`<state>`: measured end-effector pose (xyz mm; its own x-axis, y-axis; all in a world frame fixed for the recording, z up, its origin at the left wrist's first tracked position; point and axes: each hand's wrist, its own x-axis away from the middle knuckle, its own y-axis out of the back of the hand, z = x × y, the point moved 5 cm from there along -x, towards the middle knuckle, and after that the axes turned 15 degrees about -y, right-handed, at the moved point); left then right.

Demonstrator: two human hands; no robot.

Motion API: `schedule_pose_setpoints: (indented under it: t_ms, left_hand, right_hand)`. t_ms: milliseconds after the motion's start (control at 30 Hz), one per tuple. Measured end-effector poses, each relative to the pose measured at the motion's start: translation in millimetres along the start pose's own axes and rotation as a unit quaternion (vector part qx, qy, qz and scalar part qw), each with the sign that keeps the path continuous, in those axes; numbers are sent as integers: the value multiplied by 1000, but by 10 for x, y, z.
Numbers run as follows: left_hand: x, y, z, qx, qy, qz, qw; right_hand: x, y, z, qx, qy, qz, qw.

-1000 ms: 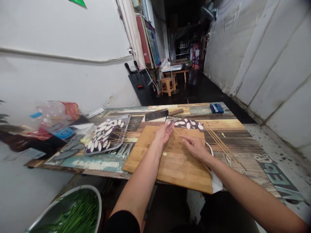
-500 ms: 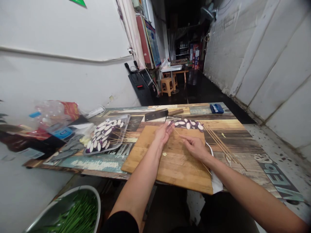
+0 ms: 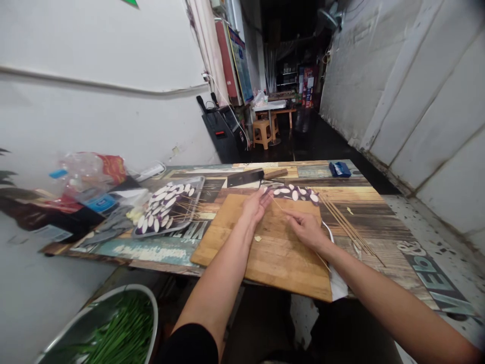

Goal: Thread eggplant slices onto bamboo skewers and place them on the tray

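Note:
My right hand [image 3: 305, 228] grips a thin bamboo skewer [image 3: 278, 203] above the cutting board [image 3: 231, 237]. The skewer slants away to the left, its far end at the fingers of my left hand [image 3: 256, 206]. Those fingers close around a purple-skinned white eggplant slice [image 3: 267, 190], which they partly hide. Whether the tip has pierced it I cannot tell. More eggplant slices [image 3: 294, 194] lie in a row along the board's far edge. Loose bamboo skewers [image 3: 348, 227] lie to the right of the board. A small pale scrap [image 3: 258, 238] rests on the board.
On the left a metal tray [image 3: 197, 194] bears skewered eggplant slices. A cleaver [image 3: 246, 178] lies behind the board, and a blue box [image 3: 340, 169] at the table's far right. Plastic packaging [image 3: 91, 177] crowds the left end. A bowl [image 3: 154, 308] of green stalks stands below.
The view has shifted slightly. Both hands keep nearly the same pose over the board, with the skewer still between them; the right hand sits marginally farther right.

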<state>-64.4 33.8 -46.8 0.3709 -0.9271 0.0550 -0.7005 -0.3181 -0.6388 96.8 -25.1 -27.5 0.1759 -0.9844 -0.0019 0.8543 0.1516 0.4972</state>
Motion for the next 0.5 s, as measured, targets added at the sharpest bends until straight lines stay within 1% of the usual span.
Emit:
schedule_pose_setpoints:
  t_ms: [167, 333, 500]
  left_hand:
    - [-4, 22, -13, -19, -11, -3, 1000]
    - [-12, 33, -28, -37, -17, -3, 999]
    - [-17, 24, -30, -62, -19, 18, 998]
  right_hand:
    - [-7, -4, -3, 5, 7, 1, 1000]
    - [-6, -16, 4, -21, 19, 13, 999]
    - [-11, -22, -16, -29, 17, 10, 999]
